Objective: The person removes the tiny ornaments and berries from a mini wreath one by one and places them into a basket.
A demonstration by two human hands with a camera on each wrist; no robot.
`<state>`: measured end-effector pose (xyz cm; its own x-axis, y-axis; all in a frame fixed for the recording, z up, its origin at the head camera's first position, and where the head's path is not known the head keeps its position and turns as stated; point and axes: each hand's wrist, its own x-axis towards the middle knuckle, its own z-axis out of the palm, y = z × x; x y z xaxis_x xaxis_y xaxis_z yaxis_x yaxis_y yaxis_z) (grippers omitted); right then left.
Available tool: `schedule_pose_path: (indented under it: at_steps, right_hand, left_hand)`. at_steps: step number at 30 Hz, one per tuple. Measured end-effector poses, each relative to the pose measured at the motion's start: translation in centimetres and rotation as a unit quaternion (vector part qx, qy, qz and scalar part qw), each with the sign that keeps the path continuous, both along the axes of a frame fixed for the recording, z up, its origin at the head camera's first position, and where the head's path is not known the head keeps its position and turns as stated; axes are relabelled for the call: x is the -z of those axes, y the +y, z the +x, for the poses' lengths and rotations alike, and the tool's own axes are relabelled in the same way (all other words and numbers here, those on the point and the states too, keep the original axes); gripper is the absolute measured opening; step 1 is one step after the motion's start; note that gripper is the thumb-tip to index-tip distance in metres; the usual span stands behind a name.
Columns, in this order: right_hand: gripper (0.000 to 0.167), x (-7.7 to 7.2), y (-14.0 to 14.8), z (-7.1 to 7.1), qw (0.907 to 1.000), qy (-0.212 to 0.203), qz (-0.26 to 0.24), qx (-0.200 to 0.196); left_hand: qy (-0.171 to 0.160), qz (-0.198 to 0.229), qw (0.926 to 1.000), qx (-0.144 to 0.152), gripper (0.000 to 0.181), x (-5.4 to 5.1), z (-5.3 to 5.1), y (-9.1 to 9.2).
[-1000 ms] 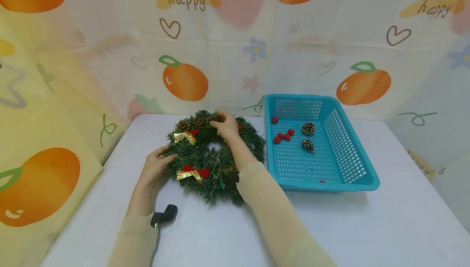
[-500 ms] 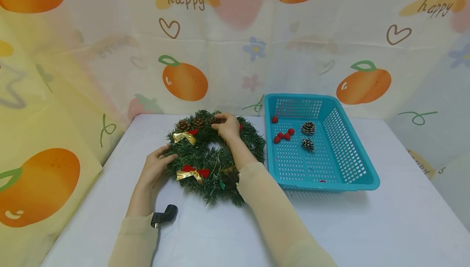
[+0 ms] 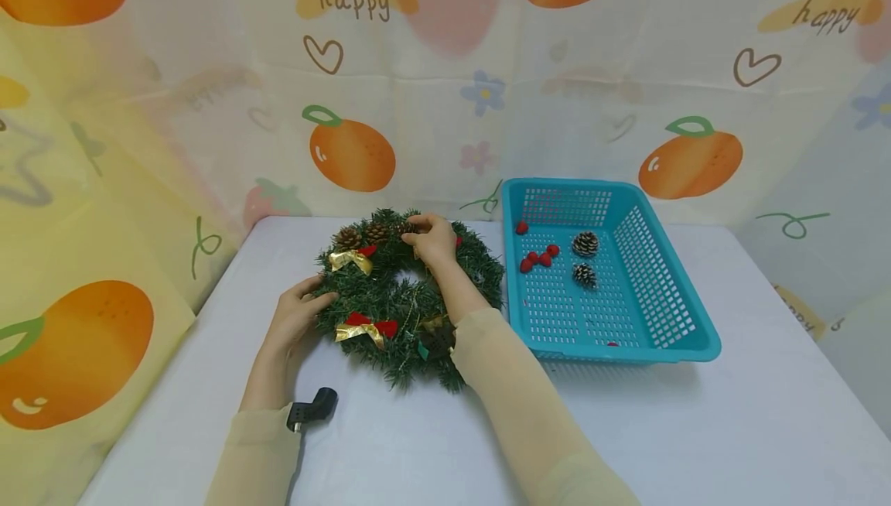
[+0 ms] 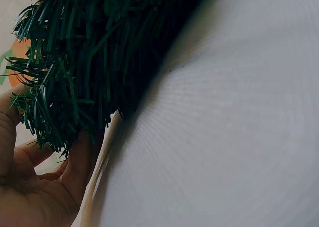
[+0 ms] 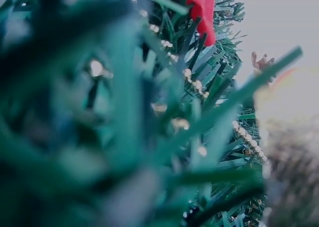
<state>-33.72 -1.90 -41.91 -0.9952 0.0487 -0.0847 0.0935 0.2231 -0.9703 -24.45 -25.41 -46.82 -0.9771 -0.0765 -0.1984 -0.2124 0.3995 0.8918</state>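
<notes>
A green wreath (image 3: 376,289) lies on the white table, with gold-and-red bows (image 3: 366,328) and brown pine cones (image 3: 346,238) on it. My left hand (image 3: 294,316) grips its left edge, thumb above and fingers at the outer side. In the left wrist view the fingers (image 4: 77,164) reach round the green needles (image 4: 89,62). At the far side of the ring my right hand (image 3: 433,243) pinches a pine cone (image 3: 406,228), partly hidden by the fingers. The right wrist view shows blurred needles, a string of gold beads (image 5: 247,138) and a red piece of bow (image 5: 202,12).
To the right of the wreath stands a turquoise basket (image 3: 612,353), close to its edge. Inside are two white-tipped pine cones (image 3: 585,244) and several red berries (image 3: 545,259). A patterned cloth (image 3: 431,142) hangs behind the table. A black device (image 3: 313,408) sits at the left wrist.
My right hand has shifted very slightly, its fingers lowering a little on the pine cone. The left hand and the wreath stay where they were.
</notes>
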Motion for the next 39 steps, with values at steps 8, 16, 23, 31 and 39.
schedule_pose_path:
  at_steps: [8, 16, 23, 31, 39]
  right_hand:
    - [0.031, -0.13, -0.01, 0.05, 1.0, 0.01, 0.0, 0.002]
    - [0.026, -0.2, -0.13, 0.17, 0.9998, 0.01, -0.012, 0.015]
    - [0.022, -0.22, -0.04, 0.3, 0.9991, 0.019, 0.002, 0.037]
    - [0.018, -0.15, 0.04, 0.29, 0.9977, 0.021, 0.036, 0.053]
    - [0.017, -0.25, 0.07, 0.27, 0.9974, 0.015, 0.011, 0.07]
  left_hand:
    - [-0.002, -0.003, 1.0, -0.001, 0.072, 0.07, -0.15, -0.11]
    - [0.004, -0.004, 1.0, 0.001, 0.072, -0.18, 0.15, -0.07]
    - [0.008, -0.01, 0.9999, 0.005, 0.071, -0.14, 0.12, -0.02]
    - [0.007, -0.012, 0.9999, 0.002, 0.07, -0.07, 0.11, -0.07]
    - [0.005, -0.016, 0.9998, 0.005, 0.069, -0.14, 0.12, -0.03]
